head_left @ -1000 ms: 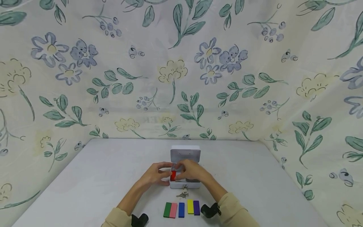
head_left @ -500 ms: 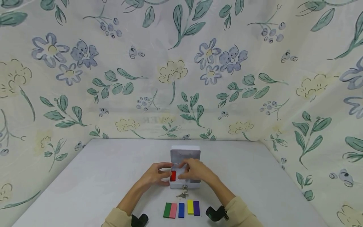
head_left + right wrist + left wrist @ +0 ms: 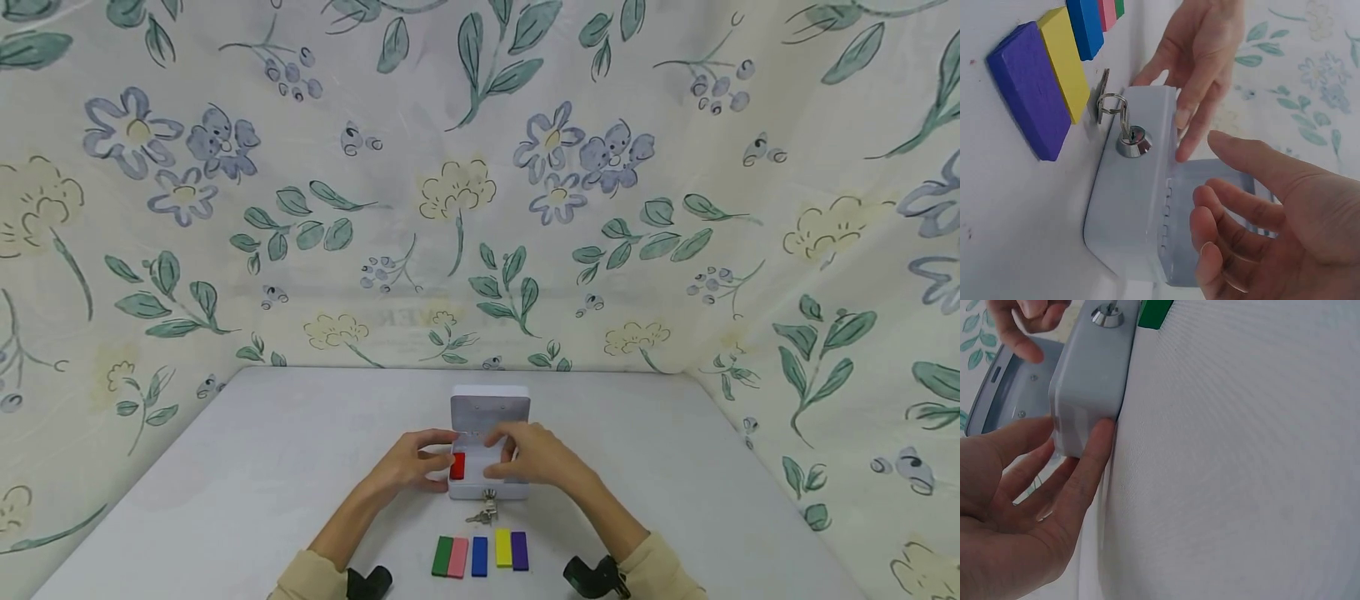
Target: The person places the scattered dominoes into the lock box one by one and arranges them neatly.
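While the left hand (image 3: 409,461) holds the box (image 3: 512,492) by its left end and the right hand (image 3: 537,456) hovers empty, fingers loose, the red block (image 3: 458,466) inside, at left, looks light, stiff, pinchable by its sides.

Both forearms (image 3: 347,518) reached forward, the left hand (image 3: 405,463) with fingers (image 3: 435,436) spread, the right hand (image 3: 538,455) loosely curved, thumb (image 3: 1244,153) apart.

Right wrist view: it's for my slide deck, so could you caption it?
Left hand touching an open pale box, keys hanging from its lock; right hand holding nothing.
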A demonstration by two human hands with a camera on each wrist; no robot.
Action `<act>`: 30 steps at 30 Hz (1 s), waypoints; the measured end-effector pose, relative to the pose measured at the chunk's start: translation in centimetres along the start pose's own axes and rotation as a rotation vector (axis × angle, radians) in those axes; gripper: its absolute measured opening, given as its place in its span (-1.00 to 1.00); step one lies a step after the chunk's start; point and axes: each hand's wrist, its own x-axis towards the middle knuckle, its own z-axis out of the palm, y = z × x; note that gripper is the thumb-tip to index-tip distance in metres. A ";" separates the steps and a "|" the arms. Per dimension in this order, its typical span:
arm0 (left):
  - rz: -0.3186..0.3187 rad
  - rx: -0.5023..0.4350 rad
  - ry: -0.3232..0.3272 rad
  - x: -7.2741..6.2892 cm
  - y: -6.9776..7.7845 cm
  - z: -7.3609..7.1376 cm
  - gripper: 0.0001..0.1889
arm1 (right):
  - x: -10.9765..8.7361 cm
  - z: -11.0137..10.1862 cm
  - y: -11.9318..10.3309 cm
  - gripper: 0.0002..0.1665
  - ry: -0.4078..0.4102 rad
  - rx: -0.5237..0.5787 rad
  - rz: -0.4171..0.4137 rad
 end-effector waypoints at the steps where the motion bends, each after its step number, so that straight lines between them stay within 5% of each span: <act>1: -0.001 -0.001 0.000 0.0 0.0 0.0 -0.50 | -0.2 -0.1 0.1 -0.53 0.000 -0.002 -0.002; 30: -0.021 0.014 0.031 0.0 0.0 0.1 -0.51 | -4.5 -0.9 0.5 -0.53 -0.068 0.009 0.031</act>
